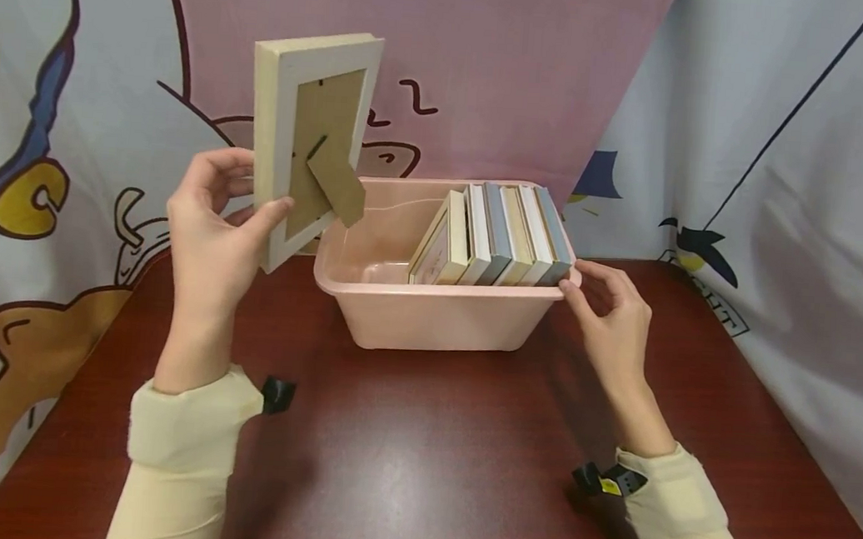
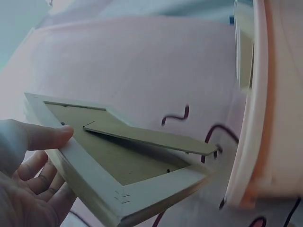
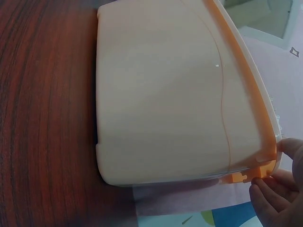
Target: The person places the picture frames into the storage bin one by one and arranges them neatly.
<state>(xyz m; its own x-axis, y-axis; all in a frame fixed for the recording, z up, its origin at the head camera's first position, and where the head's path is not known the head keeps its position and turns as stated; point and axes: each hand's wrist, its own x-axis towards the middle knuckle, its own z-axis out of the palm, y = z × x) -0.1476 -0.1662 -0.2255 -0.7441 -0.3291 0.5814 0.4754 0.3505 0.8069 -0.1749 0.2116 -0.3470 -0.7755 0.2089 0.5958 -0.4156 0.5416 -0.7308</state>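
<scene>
My left hand (image 1: 219, 234) grips a cream picture frame (image 1: 270, 150) by its left side, thumb on the back border and fingers behind. The frame is upright in the air, left of a pink plastic bin (image 1: 436, 316); its tan backing faces me, with the easel stand (image 2: 156, 137) swung out. At the bin's right end, my right hand (image 1: 612, 320) pinches the rim between thumb and fingers. Several picture frames (image 1: 509, 237) in cream, white and grey-blue stand on edge in the bin's right half. The leftmost one (image 1: 440, 249) leans.
The bin stands on a dark red-brown wooden table (image 1: 396, 459) near its back edge. A curtain printed with cartoon figures (image 1: 490, 73) hangs close behind and along both sides. Black straps (image 1: 608, 481) are on the wrists.
</scene>
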